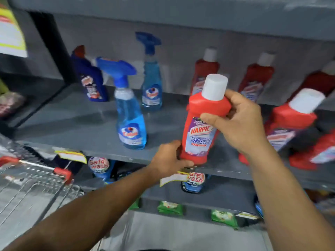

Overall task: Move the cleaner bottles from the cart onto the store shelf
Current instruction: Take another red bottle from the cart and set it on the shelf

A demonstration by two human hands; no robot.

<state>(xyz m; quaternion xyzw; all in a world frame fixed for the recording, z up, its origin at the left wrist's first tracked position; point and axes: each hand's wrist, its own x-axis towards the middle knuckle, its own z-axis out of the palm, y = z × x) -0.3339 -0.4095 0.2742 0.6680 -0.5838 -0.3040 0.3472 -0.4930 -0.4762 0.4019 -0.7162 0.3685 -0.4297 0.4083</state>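
Observation:
A red Harpic bottle (198,134) with a white cap is upright at the front edge of the grey shelf (76,120). My left hand (167,160) grips its base and my right hand (241,122) wraps its shoulder below the cap. Two blue spray bottles stand on the shelf, one near the front (129,122) and one further back (152,82), with a dark blue bottle (90,78) at the back left. More red bottles stand along the back (206,71) and at the right (290,127). The wire cart (36,185) is at lower left.
The shelf above (181,13) overhangs closely. Below, a lower shelf holds Safe Wash bottles (194,182) and green packets (170,207). Yellow price tags (72,156) hang on the shelf's front edge. Bare shelf surface shows between the spray bottles and the red bottles.

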